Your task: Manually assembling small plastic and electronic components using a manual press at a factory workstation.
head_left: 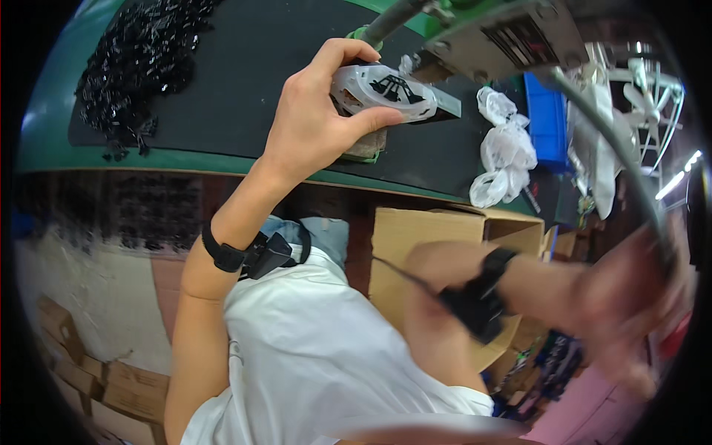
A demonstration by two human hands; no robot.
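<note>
My left hand point(315, 111) grips a white plastic housing point(356, 83) with a black pronged piece on its face, thumb along the near edge and fingers over the far side. The housing sits right under the metal head of a bench press point(512, 44). A flat grey-and-black part point(447, 104) shows at its right end. My right hand point(630, 304) is out at the far right, smeared by motion. It overlaps the lower end of a curved grey lever or hose point(619, 130); whether the fingers close round it cannot be made out.
A heap of glossy black plastic parts point(141, 67) lies on the dark mat point(237, 81) at the left. Crumpled clear plastic bags point(508, 148) and a blue bin point(546, 119) are right of the press. An open cardboard box point(393, 245) stands below the bench edge.
</note>
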